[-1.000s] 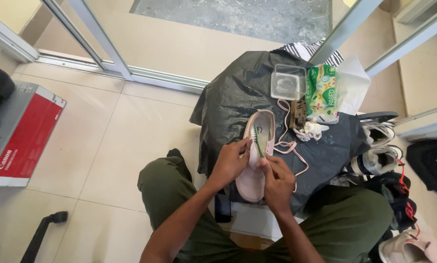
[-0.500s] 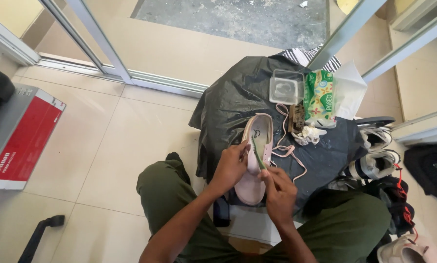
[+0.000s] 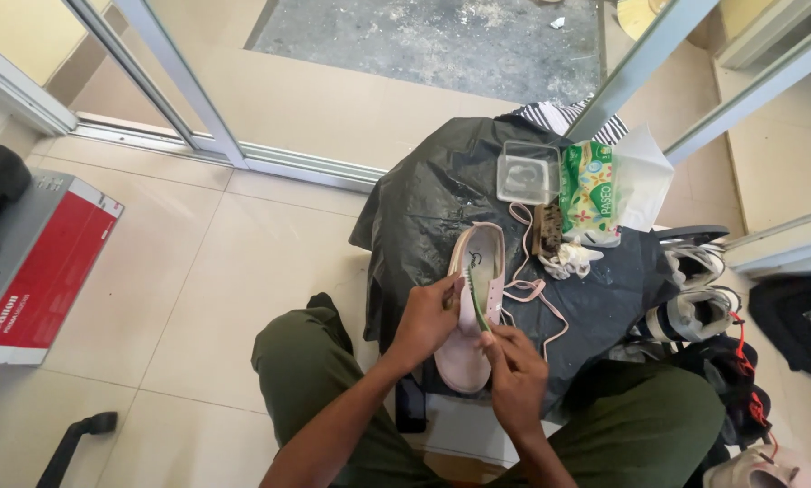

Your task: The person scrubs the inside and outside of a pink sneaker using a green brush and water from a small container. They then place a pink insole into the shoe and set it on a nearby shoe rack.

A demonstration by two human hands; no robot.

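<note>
Pink shoe (image 3: 471,312) lies sole-down on a black plastic sheet (image 3: 442,203) draped over a low stand in the middle of the scene, its toe pointing near, toward the seated person in olive-green trousers (image 3: 329,384). Far behind the stand runs a sliding-door track across the beige tiled floor (image 3: 198,271), and a red and grey carton (image 3: 39,262) sits at the left. On the right stand several other shoes (image 3: 695,289), white and dark ones among them. On the far part of the sheet sit a clear plastic tub (image 3: 528,172), a green tissue pack (image 3: 589,192) just right of it, a brown brush (image 3: 546,228) and a crumpled white cloth (image 3: 570,260). Loose pink laces (image 3: 534,291) trail right of the shoe. The left hand (image 3: 428,316) closes around the shoe's left side near its opening, steadying it. The right hand (image 3: 514,375), at the shoe's near right edge, pinches with curled fingers the handle of a small green-bristled brush (image 3: 472,294), whose head rests on the shoe's rim.
</note>
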